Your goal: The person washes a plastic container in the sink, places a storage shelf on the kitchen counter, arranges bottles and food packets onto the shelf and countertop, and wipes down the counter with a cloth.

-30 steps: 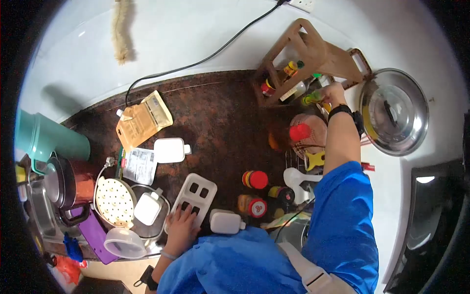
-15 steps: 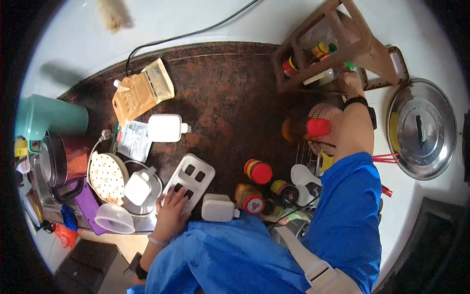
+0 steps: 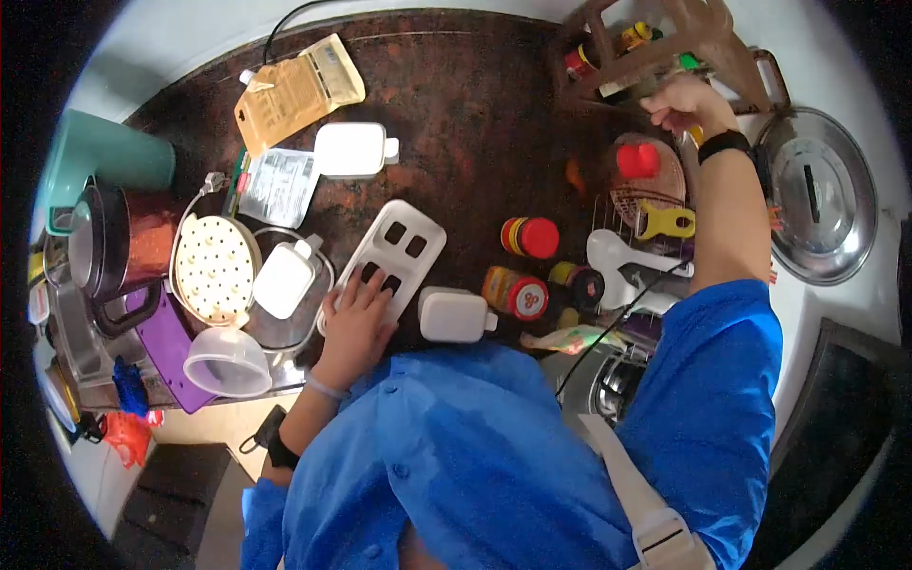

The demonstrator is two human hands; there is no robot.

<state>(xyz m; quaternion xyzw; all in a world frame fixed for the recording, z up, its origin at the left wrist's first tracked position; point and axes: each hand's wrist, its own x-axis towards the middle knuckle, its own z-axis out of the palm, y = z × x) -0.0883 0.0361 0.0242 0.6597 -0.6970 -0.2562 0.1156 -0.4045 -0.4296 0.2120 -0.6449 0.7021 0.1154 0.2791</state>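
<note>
My left hand [image 3: 359,328] rests with spread fingers on a white tray [image 3: 419,234] that has square dark openings. Near the brown rack [image 3: 665,55] at the upper right is my right hand [image 3: 686,104], its fingers loosely bent and somewhat apart, with nothing visible in them. Bottles with yellow and green caps stand inside that rack. Below the hand are a red-capped bottle [image 3: 637,161] and a pink woven basket [image 3: 665,180]. A white container [image 3: 454,315] lies right of the tray, beside a red-lidded jar [image 3: 537,237] and a brown jar [image 3: 514,293].
An orange pouch [image 3: 285,103] and a white container [image 3: 351,150] lie at the upper left. A teal jug [image 3: 114,161], a dark pot [image 3: 133,242] and a perforated steamer plate [image 3: 215,269] fill the left. A metal lid [image 3: 819,195] leans at the right, near a yellow peeler [image 3: 665,220].
The view has shifted, so the counter items appear higher. My right hand held a green bottle at the rack a second ago; none shows in it now. My left hand stays on the tray.
</note>
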